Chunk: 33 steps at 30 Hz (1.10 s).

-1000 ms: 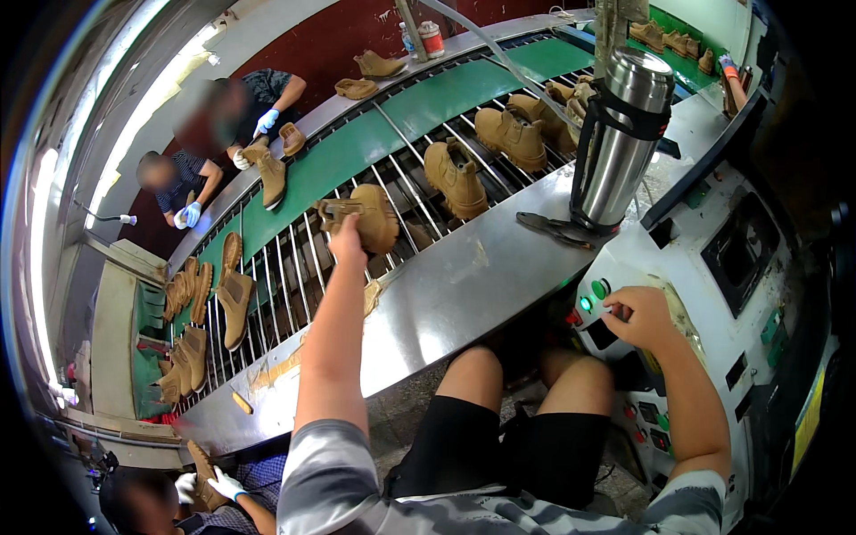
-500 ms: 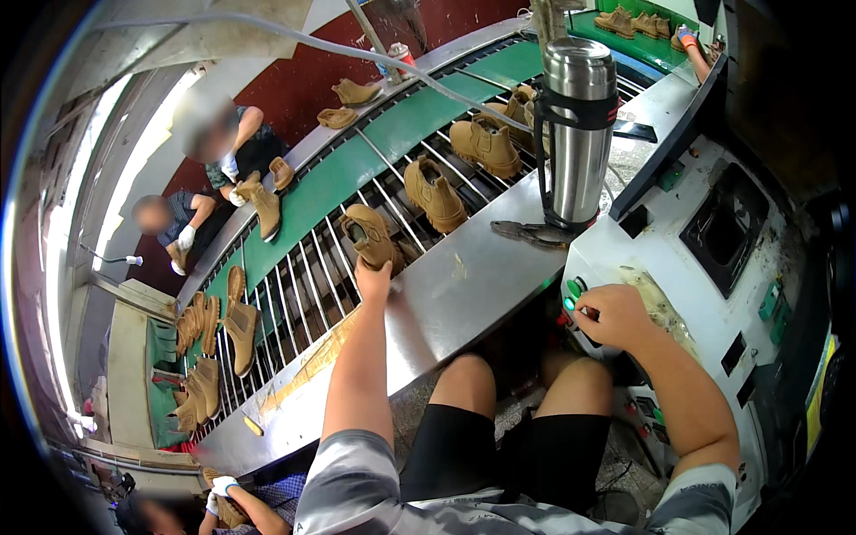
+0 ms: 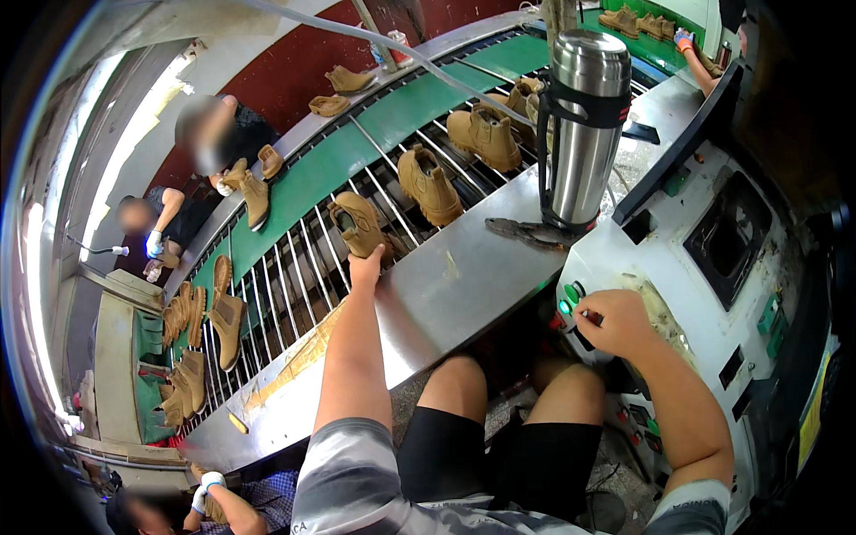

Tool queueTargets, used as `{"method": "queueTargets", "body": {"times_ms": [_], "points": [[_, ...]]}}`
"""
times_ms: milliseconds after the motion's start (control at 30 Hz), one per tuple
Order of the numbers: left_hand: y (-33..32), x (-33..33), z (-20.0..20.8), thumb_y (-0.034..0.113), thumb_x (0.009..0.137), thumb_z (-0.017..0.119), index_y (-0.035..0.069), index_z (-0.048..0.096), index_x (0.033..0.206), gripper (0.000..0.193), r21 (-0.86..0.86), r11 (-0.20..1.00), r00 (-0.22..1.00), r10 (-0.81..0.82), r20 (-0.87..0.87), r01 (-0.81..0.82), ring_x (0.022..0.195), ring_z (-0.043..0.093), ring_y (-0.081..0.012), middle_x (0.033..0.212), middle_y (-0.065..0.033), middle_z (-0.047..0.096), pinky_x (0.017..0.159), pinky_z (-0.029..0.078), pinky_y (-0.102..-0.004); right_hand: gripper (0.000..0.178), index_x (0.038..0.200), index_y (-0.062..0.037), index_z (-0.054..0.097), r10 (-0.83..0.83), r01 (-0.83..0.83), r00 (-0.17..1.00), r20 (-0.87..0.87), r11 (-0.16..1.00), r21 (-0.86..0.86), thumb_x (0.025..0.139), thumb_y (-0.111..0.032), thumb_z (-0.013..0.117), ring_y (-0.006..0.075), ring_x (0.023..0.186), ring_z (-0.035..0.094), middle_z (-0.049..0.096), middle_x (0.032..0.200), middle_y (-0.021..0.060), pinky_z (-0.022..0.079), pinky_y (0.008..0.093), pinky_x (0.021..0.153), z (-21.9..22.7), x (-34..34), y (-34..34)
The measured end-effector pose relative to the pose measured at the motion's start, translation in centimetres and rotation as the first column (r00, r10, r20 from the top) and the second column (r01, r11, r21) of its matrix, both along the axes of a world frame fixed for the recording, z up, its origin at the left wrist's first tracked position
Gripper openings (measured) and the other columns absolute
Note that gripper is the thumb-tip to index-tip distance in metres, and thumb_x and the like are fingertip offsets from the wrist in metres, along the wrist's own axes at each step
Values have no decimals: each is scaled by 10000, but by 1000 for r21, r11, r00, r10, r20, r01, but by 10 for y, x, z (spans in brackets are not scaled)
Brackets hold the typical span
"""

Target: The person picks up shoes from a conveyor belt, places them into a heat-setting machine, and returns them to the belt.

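My left hand [image 3: 367, 264] grips the near end of a tan ankle boot [image 3: 357, 223], its fingers mostly hidden by the boot. That boot is on the roller conveyor [image 3: 303, 267], with its opening facing up. Another tan boot [image 3: 429, 185] stands just to its right on the rollers, and a further tan boot [image 3: 484, 138] beyond that. On the right, my right hand [image 3: 617, 323] is curled closed at the white machine panel [image 3: 651, 299], beside a lit green button [image 3: 567, 305]. Whatever its fingertips hold or press is hidden.
A steel thermos [image 3: 584, 134] and dark pliers [image 3: 532, 233] stand on the metal ledge [image 3: 437, 294]. Co-workers handle boots across the conveyor, where a green belt [image 3: 312, 178] runs. More boots [image 3: 185, 383] lie at left. A pale hose [image 3: 383, 40] crosses overhead.
The view has shifted slightly. My left hand stays on the boot and my right hand stays at the panel. Across the conveyor, the co-workers' hands have moved a little.
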<state>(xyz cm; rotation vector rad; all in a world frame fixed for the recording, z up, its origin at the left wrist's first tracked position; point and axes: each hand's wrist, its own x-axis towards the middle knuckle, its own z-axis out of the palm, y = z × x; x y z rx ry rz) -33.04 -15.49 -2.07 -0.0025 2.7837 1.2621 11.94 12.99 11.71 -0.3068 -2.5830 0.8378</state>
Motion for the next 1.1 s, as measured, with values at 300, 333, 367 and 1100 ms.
{"method": "queueTargets", "body": {"times_ms": [300,333,367,1100], "points": [[-4,-2,7,503,770,732,-11,451,1349,824,-196,980,998,-33,47,41,1195,561,-381,1309,-233,567,973,463,-421,70,742,-103,681,-25,27,999,19,997,-78,752,-171,698,242,549,607,625,605,43,475,345,532,7,-3,0],[-5,10,15,485,786,716,5,460,1353,786,-283,952,993,-100,60,113,1206,549,-389,1316,-235,561,976,463,-428,74,745,-104,685,-34,37,999,30,996,-84,754,-177,695,245,555,610,629,610,46,477,347,538,6,-3,2],[-25,21,8,448,819,678,45,513,1330,672,-441,893,979,-162,-127,90,1177,554,-406,1272,-233,586,977,457,-447,78,748,-106,688,-27,29,999,31,995,-92,757,-183,692,248,561,614,633,615,49,480,350,543,6,-4,0],[-145,203,30,243,834,592,-5,575,1216,456,-471,876,922,-89,-376,-107,1284,442,-363,1335,-210,527,1074,322,-474,119,723,-130,693,68,-78,995,68,985,156,743,-242,659,298,687,646,667,698,76,504,418,627,3,7,-12]]}}
